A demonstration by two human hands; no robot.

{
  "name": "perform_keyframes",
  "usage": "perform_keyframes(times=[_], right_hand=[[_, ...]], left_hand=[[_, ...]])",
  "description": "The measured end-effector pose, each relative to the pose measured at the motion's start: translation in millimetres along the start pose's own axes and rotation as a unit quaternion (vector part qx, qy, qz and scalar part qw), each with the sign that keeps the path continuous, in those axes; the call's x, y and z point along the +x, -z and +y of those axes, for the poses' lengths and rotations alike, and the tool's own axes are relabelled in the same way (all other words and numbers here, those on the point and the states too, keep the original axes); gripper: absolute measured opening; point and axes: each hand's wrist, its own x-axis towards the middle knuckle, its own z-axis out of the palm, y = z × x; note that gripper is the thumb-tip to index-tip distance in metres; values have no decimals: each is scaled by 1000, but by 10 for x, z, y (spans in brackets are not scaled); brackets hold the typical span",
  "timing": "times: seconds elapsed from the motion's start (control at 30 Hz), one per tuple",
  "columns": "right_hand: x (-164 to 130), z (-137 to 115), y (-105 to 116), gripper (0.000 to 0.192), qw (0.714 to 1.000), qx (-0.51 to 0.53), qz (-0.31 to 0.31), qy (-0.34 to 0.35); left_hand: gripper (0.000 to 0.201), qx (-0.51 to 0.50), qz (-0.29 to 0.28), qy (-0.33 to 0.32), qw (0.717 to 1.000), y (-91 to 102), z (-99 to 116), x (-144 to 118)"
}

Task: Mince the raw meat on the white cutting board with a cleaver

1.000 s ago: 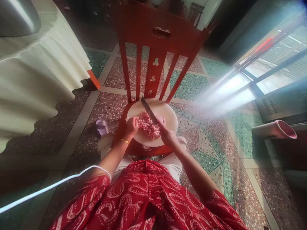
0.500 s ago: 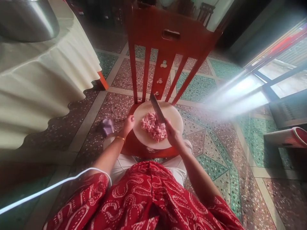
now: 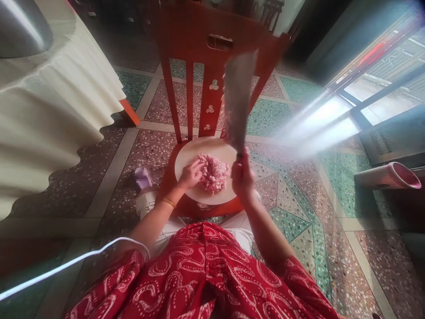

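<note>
The right hand (image 3: pixel 241 175) grips a cleaver (image 3: pixel 236 103) by its handle, blade raised and blurred above the round board (image 3: pixel 186 153) on the red chair (image 3: pixel 212 48), while the left hand (image 3: pixel 190 173) rests open-fingered against the pink minced meat (image 3: pixel 214 172) piled on that board

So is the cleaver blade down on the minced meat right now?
No, the cleaver is raised above the minced meat, gripped by the right hand.

One cleaver (image 3: pixel 237 99), one round board (image 3: pixel 186 156), one heap of minced meat (image 3: pixel 214 173) and one red chair (image 3: pixel 212 53) show. Two hands: the left hand (image 3: pixel 190 175) and the right hand (image 3: pixel 241 175). One rolled tube (image 3: pixel 387 176) lies at the right
</note>
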Motion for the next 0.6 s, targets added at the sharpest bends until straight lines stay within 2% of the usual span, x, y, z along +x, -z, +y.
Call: perform_keyframes(times=[0.03,0.1,0.17,0.2,0.27,0.37,0.43,0.47,0.5,0.53,0.6], right_hand=[[-34,31,-151,60,998,-18,-40,-36],[-102,66,-382,58,976,-60,-180,-110],[-141,51,-447,55,943,-88,-277,-164],[-142,22,-409,54,935,-91,-293,-176],[-103,-74,-230,52,950,-76,-257,-162],[16,-237,45,52,987,-32,-132,-90],[71,-272,55,54,997,-18,-57,-58],[75,-253,-4,55,997,-22,-39,-56],[60,-212,-94,55,996,-31,-47,-64],[29,-156,-197,55,992,-45,-83,-83],[-48,-43,-372,55,967,-74,-200,-137]], left_hand=[[31,2,28,13,1000,17,-21,-66],[27,8,82,52,995,87,-135,-177],[26,21,129,99,986,157,-294,-236],[26,23,141,121,982,178,-374,-243],[26,17,153,149,977,173,-514,-222],[26,8,159,174,972,61,-655,-159],[26,16,172,189,967,-40,-706,-132],[26,24,174,193,965,-83,-719,-127],[26,35,172,195,965,-116,-724,-126],[25,47,166,196,965,-138,-722,-128],[25,70,145,197,967,-150,-701,-131]])
